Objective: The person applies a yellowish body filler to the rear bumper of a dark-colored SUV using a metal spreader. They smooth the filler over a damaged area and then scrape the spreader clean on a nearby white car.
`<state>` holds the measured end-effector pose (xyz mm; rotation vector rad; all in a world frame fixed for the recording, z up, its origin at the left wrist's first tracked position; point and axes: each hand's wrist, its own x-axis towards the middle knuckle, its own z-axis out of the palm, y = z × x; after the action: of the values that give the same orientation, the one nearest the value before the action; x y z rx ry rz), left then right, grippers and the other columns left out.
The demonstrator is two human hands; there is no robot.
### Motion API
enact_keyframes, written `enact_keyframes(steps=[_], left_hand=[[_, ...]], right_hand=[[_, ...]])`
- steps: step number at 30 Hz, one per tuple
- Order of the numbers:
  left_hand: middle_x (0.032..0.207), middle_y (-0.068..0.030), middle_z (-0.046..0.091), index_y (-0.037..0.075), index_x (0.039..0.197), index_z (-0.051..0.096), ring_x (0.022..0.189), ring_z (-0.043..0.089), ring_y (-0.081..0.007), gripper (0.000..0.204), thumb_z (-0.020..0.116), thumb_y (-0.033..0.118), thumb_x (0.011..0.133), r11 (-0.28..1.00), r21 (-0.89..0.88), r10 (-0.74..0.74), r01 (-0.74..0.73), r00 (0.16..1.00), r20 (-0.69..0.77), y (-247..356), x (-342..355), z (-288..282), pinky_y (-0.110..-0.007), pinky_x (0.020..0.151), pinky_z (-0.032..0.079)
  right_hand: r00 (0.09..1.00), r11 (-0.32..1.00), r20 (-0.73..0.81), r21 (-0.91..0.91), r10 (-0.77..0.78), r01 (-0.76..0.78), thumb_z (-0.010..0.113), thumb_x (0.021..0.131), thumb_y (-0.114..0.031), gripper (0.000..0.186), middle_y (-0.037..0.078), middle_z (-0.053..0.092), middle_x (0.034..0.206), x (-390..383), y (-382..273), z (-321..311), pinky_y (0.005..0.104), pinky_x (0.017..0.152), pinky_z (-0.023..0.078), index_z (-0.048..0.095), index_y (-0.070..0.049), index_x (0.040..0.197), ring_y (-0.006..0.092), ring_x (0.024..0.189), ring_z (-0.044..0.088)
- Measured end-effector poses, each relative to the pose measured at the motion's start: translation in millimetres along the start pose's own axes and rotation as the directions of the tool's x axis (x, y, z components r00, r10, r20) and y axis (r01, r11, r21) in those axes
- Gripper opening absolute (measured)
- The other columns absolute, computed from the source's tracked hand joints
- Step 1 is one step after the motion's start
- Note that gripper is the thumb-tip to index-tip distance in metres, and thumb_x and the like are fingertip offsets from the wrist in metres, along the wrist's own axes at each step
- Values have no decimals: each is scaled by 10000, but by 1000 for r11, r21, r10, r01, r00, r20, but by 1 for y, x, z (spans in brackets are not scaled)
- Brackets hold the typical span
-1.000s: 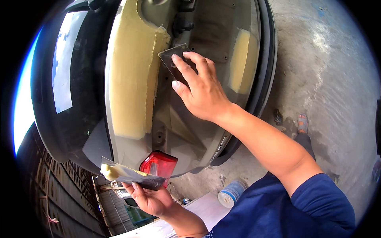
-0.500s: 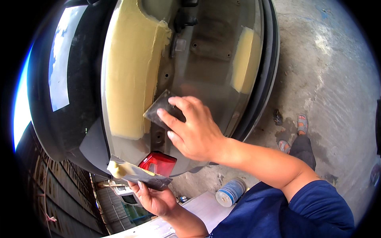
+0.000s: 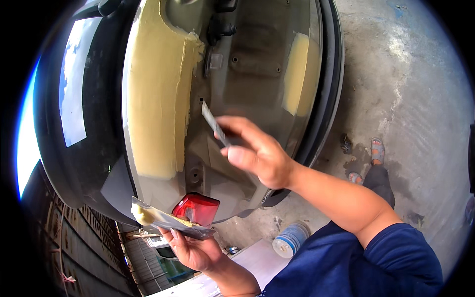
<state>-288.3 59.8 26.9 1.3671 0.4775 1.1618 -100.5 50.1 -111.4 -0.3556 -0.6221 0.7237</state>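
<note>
My right hand point(image 3: 260, 151) pinches a flat dark spreader point(image 3: 215, 123), seen nearly edge-on, raised over the recessed middle of the car's tailgate point(image 3: 247, 99). My left hand point(image 3: 195, 250) grips a thin grey mixing plate point(image 3: 170, 219) low at the left. A lump of yellowish body filler point(image 3: 142, 216) sits on the plate's outer end, with more along its edge. A broad layer of yellow filler point(image 3: 156, 99) covers the left part of the panel, its inner edge ragged. A smaller yellow patch point(image 3: 302, 74) lies on the right side.
The red tail light point(image 3: 198, 209) stands just beyond the plate. Dark rear glass point(image 3: 74, 84) borders the panel on the left, a black bumper edge point(image 3: 332, 84) on the right. A white and blue bucket point(image 3: 291, 239) stands near my body. Another person's sandalled feet point(image 3: 377, 151) are on the concrete floor point(image 3: 420, 109).
My right hand has shifted slightly right, away from the filler's lower edge, and turned the spreader from face-on to edge-on. The left hand with the plate has barely moved.
</note>
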Motion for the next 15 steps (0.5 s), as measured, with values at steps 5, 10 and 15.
enact_keyframes(steps=[5,10,15], left_hand=[[1257,-189,520,6,1318,417,1098,561,-307,362,408,26,957,999,-42,8,-8,1000,-6,-3,-4,-3,-393,946,501],[1245,-186,525,1,1303,427,1085,564,-300,345,406,28,960,999,-21,26,-27,998,-57,1,-8,-11,-388,939,508],[1242,-188,524,1,1301,432,1080,564,-293,343,406,30,961,999,32,24,-24,1000,21,1,-9,-15,-385,934,512]], right_hand=[[958,980,-214,12,-190,197,518,942,-391,593,148,454,1276,44,7,7,320,1008,349,394,40,1330,221,1166,459],[905,919,-243,-279,-348,279,485,953,-408,609,219,423,1312,54,9,21,367,1045,328,398,80,1306,327,1239,424],[892,862,-234,-435,-387,260,491,954,-388,603,222,408,1329,56,16,29,369,1047,325,397,96,1302,329,1238,425]])
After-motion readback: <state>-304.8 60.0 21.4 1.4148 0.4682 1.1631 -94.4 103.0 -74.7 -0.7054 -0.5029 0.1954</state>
